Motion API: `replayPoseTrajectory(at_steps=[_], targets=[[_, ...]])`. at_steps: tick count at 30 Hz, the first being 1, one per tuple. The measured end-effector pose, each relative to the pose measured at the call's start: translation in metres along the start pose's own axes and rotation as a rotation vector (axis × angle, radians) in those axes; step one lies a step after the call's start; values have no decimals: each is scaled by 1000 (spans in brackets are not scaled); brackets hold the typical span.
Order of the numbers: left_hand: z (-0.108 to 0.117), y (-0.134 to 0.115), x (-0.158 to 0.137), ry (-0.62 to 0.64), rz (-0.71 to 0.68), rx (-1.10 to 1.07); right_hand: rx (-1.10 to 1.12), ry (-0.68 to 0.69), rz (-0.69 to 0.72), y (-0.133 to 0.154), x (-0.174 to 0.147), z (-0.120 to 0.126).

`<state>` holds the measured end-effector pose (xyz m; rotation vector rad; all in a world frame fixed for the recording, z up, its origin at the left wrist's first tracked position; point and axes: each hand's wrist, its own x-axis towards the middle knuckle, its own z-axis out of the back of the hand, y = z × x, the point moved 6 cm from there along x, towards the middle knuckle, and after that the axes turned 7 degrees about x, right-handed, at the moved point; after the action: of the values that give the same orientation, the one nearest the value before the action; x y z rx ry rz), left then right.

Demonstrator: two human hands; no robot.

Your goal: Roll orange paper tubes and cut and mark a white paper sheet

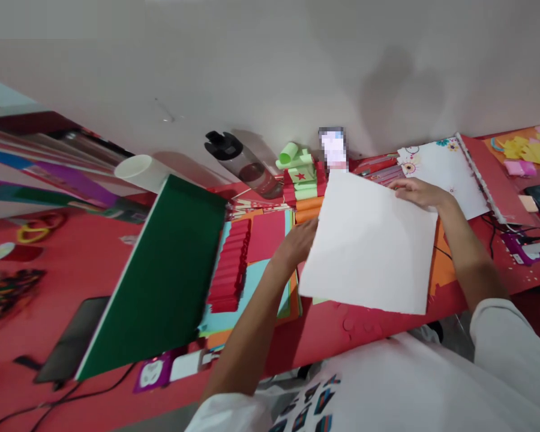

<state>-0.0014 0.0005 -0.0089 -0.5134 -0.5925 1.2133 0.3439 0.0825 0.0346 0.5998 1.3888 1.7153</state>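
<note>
A large white square sheet of stiff paper or card (371, 246) is tilted up in front of me, above the red table. My left hand (299, 240) grips its left edge, with the fingertips partly hidden behind it. At the upper right edge, my right hand (416, 192) is closed on the same sheet, fingers curled near the rim. Left of my left hand lies a stack of red folded paper strips (230, 267) on light blue paper (252, 288). Orange paper (441, 264) shows beyond the sheet's right side.
A green board (157, 276) stands between me and the left side. Behind are a dark bottle (247, 165), green paper rolls (294, 159) and a phone (333, 147) against the wall. Decorated white paper (445, 174), cables and a purple box (519, 249) lie right.
</note>
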Motion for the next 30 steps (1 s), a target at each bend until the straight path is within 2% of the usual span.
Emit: replayPoseTrajectory(at_steps=[3,5,9,11,13,16,18,22,24,27,30], targets=[[0,-13,-14,135,-91,412,-149,160,24,1,9,-1],[-7,-20,-32,181,-136,627,-193,181,32,-1,13,8],[-35,-30,-61,244,-175,621,-205,133,-5,-11,17,31],[-44,-28,-62,245,-139,563,-192,128,-12,-11,18,35],[-43,-23,-54,196,-88,580,-174,157,5,-5,20,28],[-30,-15,-36,71,-50,666,-175,234,68,11,24,1],[-19,-7,-28,37,-47,652,-200,246,118,20,29,-19],[16,20,-33,-19,23,558,-298,298,113,26,43,-61],[40,36,-44,-96,168,587,-310,296,135,29,53,-77],[60,52,-63,-81,413,628,-305,279,180,32,74,-94],[69,50,-74,-149,511,615,-328,254,213,31,104,-103]])
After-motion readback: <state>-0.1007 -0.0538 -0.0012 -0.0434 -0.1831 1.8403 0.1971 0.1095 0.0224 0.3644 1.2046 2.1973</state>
